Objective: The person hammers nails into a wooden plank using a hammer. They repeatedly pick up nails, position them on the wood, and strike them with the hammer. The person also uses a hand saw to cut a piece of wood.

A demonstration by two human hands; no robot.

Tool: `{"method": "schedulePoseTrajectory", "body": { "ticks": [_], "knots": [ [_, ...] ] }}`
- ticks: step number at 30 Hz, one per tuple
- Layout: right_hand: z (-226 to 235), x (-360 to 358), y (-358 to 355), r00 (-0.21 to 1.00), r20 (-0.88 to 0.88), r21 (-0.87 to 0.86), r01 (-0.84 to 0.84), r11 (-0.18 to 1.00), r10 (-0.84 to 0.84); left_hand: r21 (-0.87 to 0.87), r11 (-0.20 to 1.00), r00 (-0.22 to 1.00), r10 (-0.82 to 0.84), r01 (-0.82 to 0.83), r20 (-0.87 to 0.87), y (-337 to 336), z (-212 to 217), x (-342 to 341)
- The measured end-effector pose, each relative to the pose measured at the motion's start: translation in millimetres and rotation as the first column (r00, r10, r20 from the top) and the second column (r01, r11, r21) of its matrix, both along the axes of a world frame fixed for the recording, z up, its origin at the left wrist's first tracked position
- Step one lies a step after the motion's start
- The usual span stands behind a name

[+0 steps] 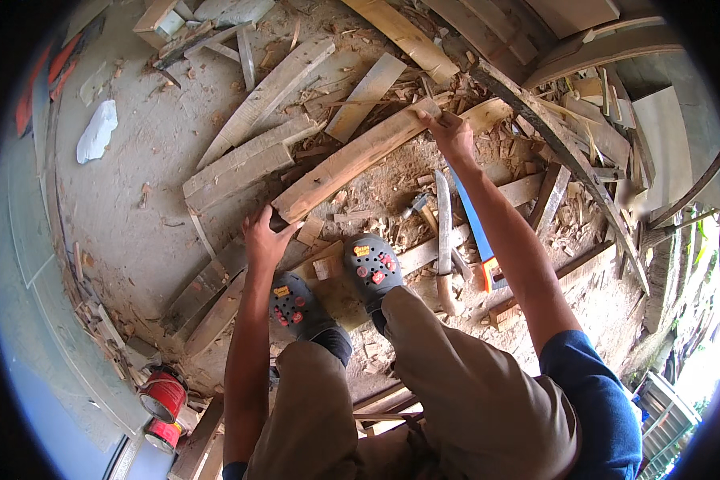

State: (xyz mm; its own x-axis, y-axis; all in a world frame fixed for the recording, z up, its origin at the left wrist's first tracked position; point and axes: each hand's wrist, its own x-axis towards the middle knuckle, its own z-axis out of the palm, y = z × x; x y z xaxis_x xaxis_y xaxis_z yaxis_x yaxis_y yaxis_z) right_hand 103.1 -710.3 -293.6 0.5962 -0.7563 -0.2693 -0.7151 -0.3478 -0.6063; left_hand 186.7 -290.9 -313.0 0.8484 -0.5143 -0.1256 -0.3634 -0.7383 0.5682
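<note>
Between your knees and the timber litter: one pair of dark clogs [374,268], bracing your stance. Beyond their toes: one squared timber beam [356,164], lying slantwise between your hands. Your left hand [262,238] is cupping its lower end, thumb and fingers partly spread; your right hand [450,138] is gripping its upper end, thumb on top. Holding both ends is probably steadying the length; whether the underside is resting on anything, you cannot tell. To the right: a machete [444,228] and blue-bladed handsaw [472,212], lying within reach, presumably for convenience. Surface: dusty concrete floor [156,216], bearing shavings and offcuts. Farther out: loose planks [272,100] are sprawling.
</note>
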Motion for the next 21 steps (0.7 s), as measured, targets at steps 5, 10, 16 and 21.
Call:
{"method": "schedulePoseTrajectory", "body": {
  "ticks": [5,10,16,21],
  "knots": [
    [-5,2,1,1.0,0.027,-0.032,-0.011,0.999,0.012,0.022,0.999,0.997,0.023,-0.024,0.08,6,-12,-1],
    [-7,-1,-2,0.987,0.09,-0.022,-0.132,0.991,0.134,-0.055,0.998,1.0,0.016,-0.015,0.025,8,-12,1],
    [-1,0,7,0.988,0.133,0.051,-0.089,0.995,0.081,-0.077,0.997,0.997,0.012,-0.006,0.077,11,-17,1],
    [-20,-15,3,0.992,0.117,0.051,-0.058,0.997,0.052,-0.095,0.995,0.999,0.026,-0.022,0.047,12,-16,-7]
  ]
}}
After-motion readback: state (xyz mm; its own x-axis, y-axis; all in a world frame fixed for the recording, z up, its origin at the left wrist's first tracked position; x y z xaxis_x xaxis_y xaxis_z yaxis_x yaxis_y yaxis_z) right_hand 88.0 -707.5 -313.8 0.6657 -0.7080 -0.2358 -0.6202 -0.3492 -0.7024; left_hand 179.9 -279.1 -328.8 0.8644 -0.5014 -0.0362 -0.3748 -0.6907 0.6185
